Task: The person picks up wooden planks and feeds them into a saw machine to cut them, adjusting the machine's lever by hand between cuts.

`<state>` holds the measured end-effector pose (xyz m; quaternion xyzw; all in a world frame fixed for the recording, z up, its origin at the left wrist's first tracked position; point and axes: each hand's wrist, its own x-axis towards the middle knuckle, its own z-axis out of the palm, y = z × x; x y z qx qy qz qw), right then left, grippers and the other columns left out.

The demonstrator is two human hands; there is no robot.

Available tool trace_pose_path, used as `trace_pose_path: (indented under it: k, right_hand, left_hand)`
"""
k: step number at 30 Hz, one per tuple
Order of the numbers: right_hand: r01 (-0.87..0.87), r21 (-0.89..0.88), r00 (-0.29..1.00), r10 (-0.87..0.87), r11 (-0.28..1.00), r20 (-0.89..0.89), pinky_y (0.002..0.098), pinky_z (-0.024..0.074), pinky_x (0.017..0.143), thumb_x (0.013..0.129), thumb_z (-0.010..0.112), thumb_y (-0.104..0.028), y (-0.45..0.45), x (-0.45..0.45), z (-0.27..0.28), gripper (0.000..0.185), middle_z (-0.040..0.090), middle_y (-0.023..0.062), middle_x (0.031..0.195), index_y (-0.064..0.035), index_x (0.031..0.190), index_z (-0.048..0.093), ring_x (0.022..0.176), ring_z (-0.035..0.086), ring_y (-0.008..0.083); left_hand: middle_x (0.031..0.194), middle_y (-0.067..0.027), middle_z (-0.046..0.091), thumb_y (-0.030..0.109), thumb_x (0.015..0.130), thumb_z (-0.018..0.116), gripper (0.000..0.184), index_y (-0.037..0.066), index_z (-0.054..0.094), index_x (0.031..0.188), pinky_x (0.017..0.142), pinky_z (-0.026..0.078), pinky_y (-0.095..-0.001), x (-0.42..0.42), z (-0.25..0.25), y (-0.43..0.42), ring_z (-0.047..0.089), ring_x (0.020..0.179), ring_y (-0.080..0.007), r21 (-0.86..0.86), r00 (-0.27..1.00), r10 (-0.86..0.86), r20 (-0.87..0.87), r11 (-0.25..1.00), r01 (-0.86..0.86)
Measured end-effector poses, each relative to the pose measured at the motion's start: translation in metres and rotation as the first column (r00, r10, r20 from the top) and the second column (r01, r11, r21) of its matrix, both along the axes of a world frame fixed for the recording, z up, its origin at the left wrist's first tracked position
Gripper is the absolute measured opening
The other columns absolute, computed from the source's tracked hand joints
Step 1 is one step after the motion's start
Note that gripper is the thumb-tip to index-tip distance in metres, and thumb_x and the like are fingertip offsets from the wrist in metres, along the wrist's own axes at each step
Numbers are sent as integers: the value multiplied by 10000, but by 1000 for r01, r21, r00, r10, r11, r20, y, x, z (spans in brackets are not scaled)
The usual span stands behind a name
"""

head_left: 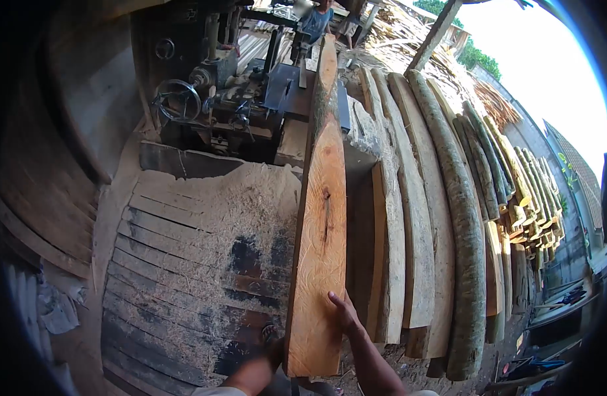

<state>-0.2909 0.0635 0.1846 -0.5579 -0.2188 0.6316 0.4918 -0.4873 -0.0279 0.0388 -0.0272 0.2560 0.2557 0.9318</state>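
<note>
A long wooden beam (323,198) runs away from me, its near end close to my body and its far end over the machine table (291,92). Its sawn top face has a dark crack and knot, and some bark remains toward the far part. My right hand (343,311) grips the beam's right edge near this end, thumb on top, fingers hidden below. Against the lower left side is my left hand (276,351), closed around the beam, its fingers mostly hidden behind the wood.
A sawing machine with a handwheel (177,100) stands at the back left. Sawdust (250,191) covers the slatted floor (165,290). Several logs and sawn timbers (459,218) lie along the right. Beyond the machine is another person (315,25) near the beam's far end.
</note>
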Motion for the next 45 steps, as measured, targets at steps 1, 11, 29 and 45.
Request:
trace_pose_path:
  k: [1,11,29,45]
  right_hand:
    - [1,-31,1000,0,1000,24,376,468,1030,964,710,-285,-1,0,4,673,577,119,1376,-60,1504,377,1236,558,220]
    - [-54,78,988,42,995,149,340,528,949,903,786,-193,-116,-74,-27,733,644,111,1270,-55,1494,374,1105,634,191]
    - [34,-60,957,-50,998,-284,405,483,1033,976,533,-596,-584,-130,-90,757,626,150,1340,-21,1464,470,1168,625,276]
    - [-18,-10,928,13,1000,-373,473,479,1058,904,583,-639,-964,-294,-70,850,601,194,1360,-20,1469,442,1202,612,347]
  left_hand:
    - [1443,-124,556,716,953,453,863,67,409,1521,1082,473,-476,-4,-3,-9,579,1269,-289,11,1000,3,-21,1000,-3]
    - [1442,-129,554,726,934,475,886,65,407,1521,1086,468,-478,-42,-5,-99,576,1271,-295,100,992,22,-125,995,-9]
    - [1441,-138,552,744,902,516,928,62,403,1521,1093,460,-483,-138,15,-534,569,1274,-307,158,975,134,-175,982,-106]
    - [1440,-146,549,760,873,552,968,59,400,1522,1099,452,-488,-306,9,-922,564,1277,-316,77,942,161,-294,987,-144]
